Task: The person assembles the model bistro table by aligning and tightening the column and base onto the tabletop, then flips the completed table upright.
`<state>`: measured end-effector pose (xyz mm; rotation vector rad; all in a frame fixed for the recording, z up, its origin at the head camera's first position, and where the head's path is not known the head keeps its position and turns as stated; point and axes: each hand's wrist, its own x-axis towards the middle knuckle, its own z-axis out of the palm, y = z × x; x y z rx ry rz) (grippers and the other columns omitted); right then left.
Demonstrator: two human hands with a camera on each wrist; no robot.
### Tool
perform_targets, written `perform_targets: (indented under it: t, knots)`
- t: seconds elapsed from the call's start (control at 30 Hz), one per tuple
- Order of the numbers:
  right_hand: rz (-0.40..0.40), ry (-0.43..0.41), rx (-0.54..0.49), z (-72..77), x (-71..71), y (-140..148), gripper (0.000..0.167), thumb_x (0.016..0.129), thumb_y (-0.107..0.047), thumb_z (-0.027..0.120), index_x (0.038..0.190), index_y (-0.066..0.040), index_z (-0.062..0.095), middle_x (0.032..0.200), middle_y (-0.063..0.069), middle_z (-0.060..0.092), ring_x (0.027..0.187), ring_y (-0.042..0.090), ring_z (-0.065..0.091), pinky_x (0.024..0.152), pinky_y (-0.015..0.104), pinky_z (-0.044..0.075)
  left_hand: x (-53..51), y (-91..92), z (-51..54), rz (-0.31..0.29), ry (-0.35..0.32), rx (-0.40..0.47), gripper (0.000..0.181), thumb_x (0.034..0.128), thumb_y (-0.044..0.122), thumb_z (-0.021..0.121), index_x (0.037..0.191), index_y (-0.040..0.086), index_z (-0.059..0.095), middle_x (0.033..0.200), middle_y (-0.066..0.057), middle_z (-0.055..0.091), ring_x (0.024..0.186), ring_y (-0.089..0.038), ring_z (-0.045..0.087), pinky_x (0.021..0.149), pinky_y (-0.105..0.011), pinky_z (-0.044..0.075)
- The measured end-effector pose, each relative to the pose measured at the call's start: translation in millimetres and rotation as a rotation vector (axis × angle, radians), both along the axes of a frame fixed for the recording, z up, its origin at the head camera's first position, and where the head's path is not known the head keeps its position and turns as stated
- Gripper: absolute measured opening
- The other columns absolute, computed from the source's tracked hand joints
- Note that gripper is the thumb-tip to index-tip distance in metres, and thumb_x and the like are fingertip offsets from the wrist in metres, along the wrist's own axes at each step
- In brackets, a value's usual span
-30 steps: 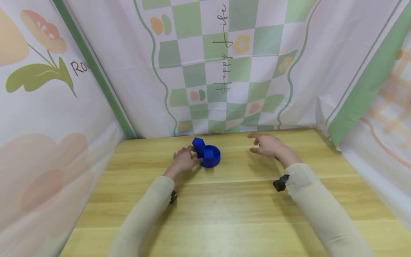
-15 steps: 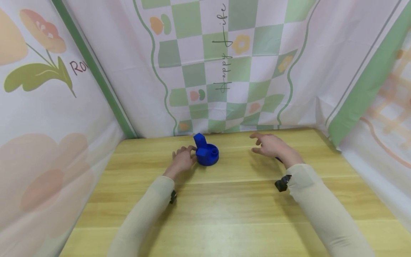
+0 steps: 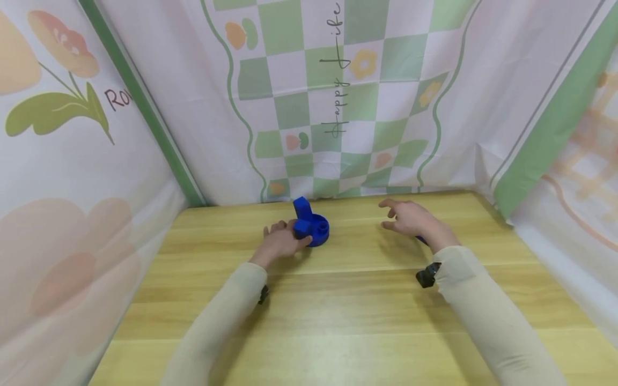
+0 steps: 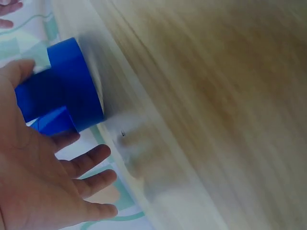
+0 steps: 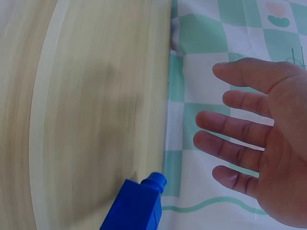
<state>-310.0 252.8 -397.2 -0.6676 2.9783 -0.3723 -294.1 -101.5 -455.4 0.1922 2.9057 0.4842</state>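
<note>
One left hand [image 3: 281, 243] seemingly pinching block [image 3: 303, 227], right [image 3: 412, 219] spread

blue base [image 3: 321, 239] turned, near block [image 3: 303, 227] shifted left

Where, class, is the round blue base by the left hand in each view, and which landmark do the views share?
Head: the round blue base is near the middle, just right of the left hand.
Left wrist: the round blue base is at upper left.
Right wrist: not in it; the blue piece at the bottom is separate.
Shared landmark: green-and-white patterned curtain.
</note>
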Motion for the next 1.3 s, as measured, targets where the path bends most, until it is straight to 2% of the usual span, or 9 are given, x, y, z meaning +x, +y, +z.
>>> perform_targets:
  t: [0.1, 0.23, 0.33, 0.53, 0.7, 0.93, 1.03, 1.2, 1.3]
  knots:
    - [-0.001, 0.011, 0.013, -0.6, -0.6, 5, 0.058, 0.094, -0.027, 0.066, 0.143, -0.002, 0.046, 0.116, 0.023, 0.070, 0.105, 0.043, 0.066, 0.095, 0.058, 0.050, -0.4, -0.7, -1.0, 0.011, -0.006, 0.007, 0.089, 0.0931, 0.072, 0.044, 0.159, 0.015, 0.026, 0.158, -0.019, 0.035, 0.150, -0.039, 0.025, 0.123, -0.063, 0.007]
    - [-0.009, 0.013, 0.023, 0.6, 0.0, 12, 0.059, 0.095, -0.028, 0.065, 0.143, -0.001, 0.046, 0.116, 0.024, 0.070, 0.104, 0.043, 0.067, 0.093, 0.058, 0.051, -0.7, -3.4, -1.7, 0.023, -0.017, 0.038, 0.092, 0.0924, 0.072, 0.046, 0.159, 0.014, 0.022, 0.159, -0.021, 0.032, 0.151, -0.040, 0.024, 0.124, -0.062, 0.008]
    - [-0.021, 0.004, 0.023, 1.1, 1.0, 16, 0.059, 0.095, -0.029, 0.064, 0.144, -0.001, 0.046, 0.116, 0.025, 0.070, 0.103, 0.042, 0.067, 0.091, 0.058, 0.052, -2.2, -5.7, -1.6, 0.021, -0.022, 0.050, 0.091, 0.0940, 0.069, 0.048, 0.159, 0.009, 0.024, 0.158, -0.023, 0.033, 0.150, -0.041, 0.026, 0.124, -0.062, 0.011]
    - [-0.028, -0.005, 0.033, -2.9, 0.5, 25, 0.057, 0.096, -0.030, 0.063, 0.143, -0.001, 0.046, 0.116, 0.024, 0.070, 0.103, 0.042, 0.067, 0.092, 0.058, 0.051, -4.3, -9.4, -2.1, 0.024, -0.031, 0.101, 0.090, 0.0933, 0.067, 0.052, 0.160, 0.013, 0.023, 0.159, -0.022, 0.032, 0.150, -0.041, 0.025, 0.124, -0.061, 0.010]
    - [-0.050, 0.001, 0.053, -3.0, 0.6, 32, 0.057, 0.096, -0.030, 0.063, 0.142, 0.000, 0.048, 0.115, 0.024, 0.070, 0.104, 0.043, 0.067, 0.091, 0.058, 0.052, -4.3, -12.3, -1.8, 0.028, -0.036, 0.118, 0.091, 0.0943, 0.064, 0.053, 0.159, 0.007, 0.024, 0.159, -0.023, 0.031, 0.150, -0.040, 0.026, 0.125, -0.060, 0.011]
    - [-0.159, -0.020, 0.109, -1.5, 0.8, 46, 0.059, 0.095, -0.033, 0.063, 0.140, 0.002, 0.048, 0.117, 0.026, 0.069, 0.103, 0.044, 0.066, 0.085, 0.058, 0.053, -6.4, -13.5, -1.9, 0.026, -0.022, 0.133, 0.088, 0.0952, 0.063, 0.052, 0.157, 0.005, 0.028, 0.159, -0.022, 0.033, 0.149, -0.038, 0.028, 0.124, -0.058, 0.014]
    - [-0.218, -0.052, 0.154, -0.7, 3.6, 53, 0.064, 0.094, -0.038, 0.064, 0.141, 0.001, 0.047, 0.121, 0.028, 0.066, 0.108, 0.048, 0.063, 0.087, 0.062, 0.052, -7.6, -13.0, -1.8, 0.030, -0.026, 0.121, 0.087, 0.0960, 0.062, 0.052, 0.155, 0.002, 0.031, 0.159, -0.022, 0.033, 0.149, -0.038, 0.028, 0.125, -0.057, 0.014]
    - [-0.313, -0.185, 0.212, 0.0, 10.1, 61, 0.077, 0.089, -0.042, 0.069, 0.144, 0.005, 0.043, 0.136, 0.035, 0.053, 0.122, 0.059, 0.048, 0.099, 0.073, 0.038, -7.8, -12.5, -2.5, 0.030, -0.030, 0.127, 0.087, 0.0957, 0.062, 0.052, 0.155, 0.002, 0.031, 0.159, -0.022, 0.033, 0.149, -0.039, 0.028, 0.125, -0.058, 0.012]
    - [-0.337, -0.250, 0.212, -2.2, 13.1, 67, 0.075, 0.084, -0.042, 0.073, 0.135, 0.008, 0.051, 0.128, 0.035, 0.058, 0.111, 0.054, 0.056, 0.095, 0.070, 0.043, -7.3, -12.4, -3.7, 0.025, -0.031, 0.122, 0.087, 0.0960, 0.062, 0.052, 0.155, 0.001, 0.031, 0.159, -0.022, 0.034, 0.149, -0.038, 0.028, 0.125, -0.058, 0.012]
